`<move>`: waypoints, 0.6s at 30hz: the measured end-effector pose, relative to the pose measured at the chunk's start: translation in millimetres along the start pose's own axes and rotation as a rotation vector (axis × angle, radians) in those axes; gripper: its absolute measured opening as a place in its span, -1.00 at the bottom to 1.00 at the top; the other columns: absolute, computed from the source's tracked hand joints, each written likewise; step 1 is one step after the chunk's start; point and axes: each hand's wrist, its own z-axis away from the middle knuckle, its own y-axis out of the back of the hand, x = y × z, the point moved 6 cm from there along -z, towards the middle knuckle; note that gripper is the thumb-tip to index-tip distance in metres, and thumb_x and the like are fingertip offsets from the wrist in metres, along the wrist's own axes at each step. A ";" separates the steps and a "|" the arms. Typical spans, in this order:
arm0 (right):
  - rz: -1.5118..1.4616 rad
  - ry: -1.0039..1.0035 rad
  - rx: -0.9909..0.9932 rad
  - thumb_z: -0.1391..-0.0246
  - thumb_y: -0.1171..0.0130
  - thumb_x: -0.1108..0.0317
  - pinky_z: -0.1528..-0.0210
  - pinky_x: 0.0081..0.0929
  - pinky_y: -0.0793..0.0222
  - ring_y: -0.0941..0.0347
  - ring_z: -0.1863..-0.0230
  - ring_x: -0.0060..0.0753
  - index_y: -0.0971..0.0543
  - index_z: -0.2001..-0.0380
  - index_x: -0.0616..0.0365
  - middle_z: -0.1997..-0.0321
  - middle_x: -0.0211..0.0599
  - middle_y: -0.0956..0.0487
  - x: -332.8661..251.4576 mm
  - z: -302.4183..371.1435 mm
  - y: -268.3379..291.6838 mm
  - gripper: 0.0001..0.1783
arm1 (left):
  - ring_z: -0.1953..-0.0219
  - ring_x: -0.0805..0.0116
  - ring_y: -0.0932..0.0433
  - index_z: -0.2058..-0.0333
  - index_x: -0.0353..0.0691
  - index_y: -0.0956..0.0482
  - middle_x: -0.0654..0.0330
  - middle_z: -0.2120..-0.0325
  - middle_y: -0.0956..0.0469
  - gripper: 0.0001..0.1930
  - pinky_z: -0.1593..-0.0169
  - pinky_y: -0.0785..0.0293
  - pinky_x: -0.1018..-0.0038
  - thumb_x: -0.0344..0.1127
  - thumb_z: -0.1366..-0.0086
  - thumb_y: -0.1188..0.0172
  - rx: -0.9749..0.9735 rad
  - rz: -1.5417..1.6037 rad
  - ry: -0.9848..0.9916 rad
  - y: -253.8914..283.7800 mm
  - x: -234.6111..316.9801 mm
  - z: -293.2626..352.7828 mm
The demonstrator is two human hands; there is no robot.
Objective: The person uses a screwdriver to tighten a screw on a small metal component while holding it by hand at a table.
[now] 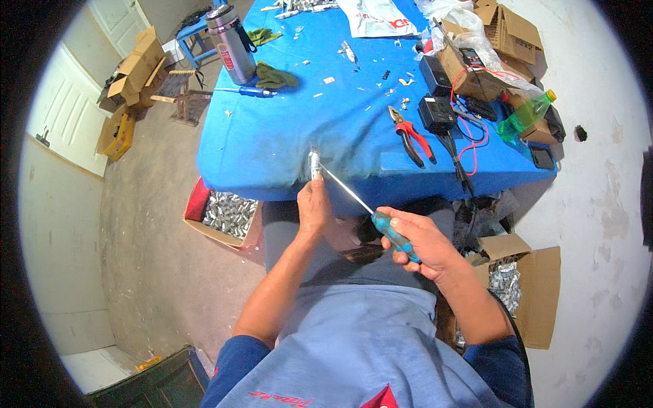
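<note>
At the near edge of the blue-covered table (272,163), my left hand (315,205) is closed on a small silver-white cylindrical piece (314,163), held upright against the cloth. My right hand (416,243) wraps round the blue handle of a screwdriver (350,194). Its long shaft slants up to the left, and the tip meets or nearly touches the side of the small piece; which of the two I cannot tell. Right of my hands lie red-and-black pliers (412,136) with their jaws a little apart.
A steel flask (235,51), a blue pen (245,91) and a green cloth (275,77) are at the table's left. Black adapters (437,114) with cables and a green bottle (527,117) crowd the right. Boxes of silver pieces (230,216) stand below, on both sides.
</note>
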 end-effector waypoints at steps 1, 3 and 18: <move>-0.042 -0.033 -0.018 -0.29 0.02 0.19 0.77 -0.76 -0.06 -0.31 0.63 -0.65 -0.32 -0.25 0.08 0.37 -0.34 -0.51 -0.4 1.2 -0.4 -0.49 | 0.64 0.54 -0.21 0.57 -0.22 -0.33 0.34 0.71 -0.26 -0.49 0.59 -0.15 0.49 0.10 -0.40 0.07 -0.010 0.019 -0.019 0.8 -1.0 -0.9; -0.065 -0.040 -0.028 -0.28 0.02 0.19 0.78 -0.76 -0.10 -0.35 0.62 -0.62 -0.32 -0.24 0.07 0.34 -0.30 -0.52 -0.5 1.3 -1.4 -0.51 | 0.77 0.56 -0.17 0.55 -0.10 -0.30 0.38 0.76 -0.23 -0.57 0.71 -0.08 0.56 0.05 -0.41 0.04 -0.035 0.057 -0.054 0.3 1.4 -0.5; 0.062 0.241 0.124 -0.28 -0.03 0.19 0.68 -0.70 -0.26 -0.41 0.60 -0.60 -0.36 -0.22 0.16 0.32 -0.25 -0.54 -15.1 -2.9 2.1 -0.50 | 0.79 0.54 0.05 0.52 0.01 -0.26 0.45 0.82 0.00 -0.53 0.65 0.11 0.52 0.23 -0.40 0.17 -0.267 0.642 0.510 -6.2 21.5 15.6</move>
